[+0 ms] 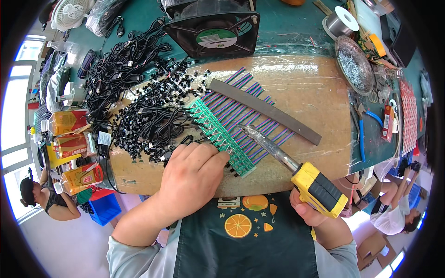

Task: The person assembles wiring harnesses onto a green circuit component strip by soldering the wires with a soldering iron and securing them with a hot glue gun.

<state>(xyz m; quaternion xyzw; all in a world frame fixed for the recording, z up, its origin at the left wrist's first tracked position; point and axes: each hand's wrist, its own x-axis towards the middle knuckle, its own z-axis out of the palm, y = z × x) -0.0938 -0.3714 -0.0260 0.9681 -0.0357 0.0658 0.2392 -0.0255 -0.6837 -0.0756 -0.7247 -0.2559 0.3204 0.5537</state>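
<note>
Wears a smooth dark apron (245,257); grips a blocky yellow-and-black soldering iron (303,178) in the right hand (307,211); curls the left hand (192,173) against a slim green circuit-board strip (223,139) on a glossy brown mat (315,88), with exact hold hidden.

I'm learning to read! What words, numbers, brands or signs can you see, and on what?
I don't copy printed words, but here's where they are:
Black fan: round label, too small.
Orange bottles: red labels with lettering, not copied.
Red box: white label, too small.
White tag: too small to read.
</note>
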